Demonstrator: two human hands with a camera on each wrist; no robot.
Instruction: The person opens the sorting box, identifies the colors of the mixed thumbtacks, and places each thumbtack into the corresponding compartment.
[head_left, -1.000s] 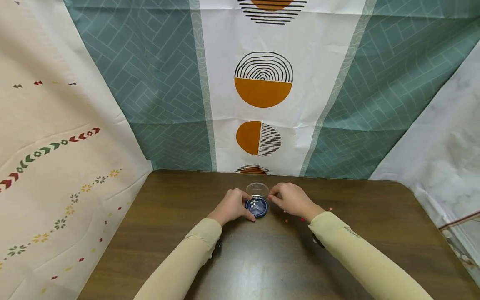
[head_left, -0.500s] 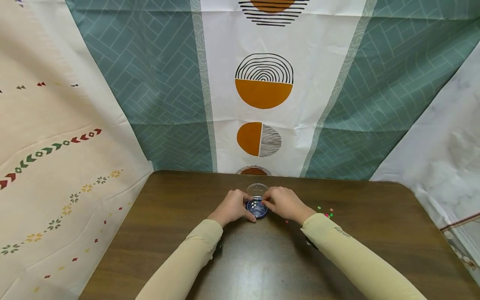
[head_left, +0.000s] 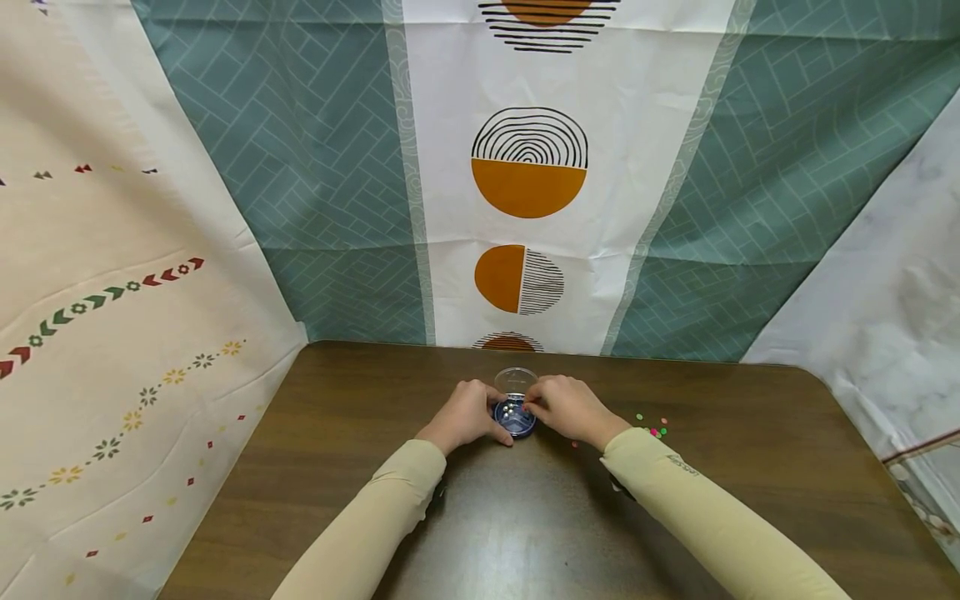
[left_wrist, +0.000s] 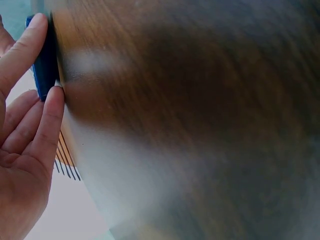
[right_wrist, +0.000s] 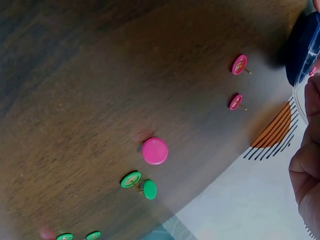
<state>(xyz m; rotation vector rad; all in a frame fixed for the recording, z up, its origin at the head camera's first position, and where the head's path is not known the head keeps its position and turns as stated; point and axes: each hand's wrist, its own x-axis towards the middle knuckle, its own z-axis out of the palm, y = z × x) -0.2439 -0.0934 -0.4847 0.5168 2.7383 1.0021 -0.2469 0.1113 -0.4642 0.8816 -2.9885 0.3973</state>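
A small round blue case point(head_left: 514, 428) lies on the table, its clear hinged lid point(head_left: 514, 380) raised at the far side. Several small white pieces point(head_left: 507, 408) sit in its left part. My left hand point(head_left: 465, 414) holds the case by its left side, thumb near the front and fingers behind; the left wrist view shows the blue edge point(left_wrist: 46, 65) between them. Over the case's right side, my right hand point(head_left: 573, 408) pinches a small pinkish-red thumbtack point(right_wrist: 312, 71), mostly hidden by the fingers.
On the table right of the case lie loose thumbtacks: a pink one point(right_wrist: 155, 151), two pink ones on their sides such as this tack point(right_wrist: 239, 65), and several green ones point(right_wrist: 149, 189). Patterned cloth point(head_left: 337, 167) hangs behind the dark wooden table point(head_left: 360, 500).
My right hand has moved left, from beside the lid to over the case, with the thumbtack. Tacks under the right forearm now show. My left hand stays on the case.
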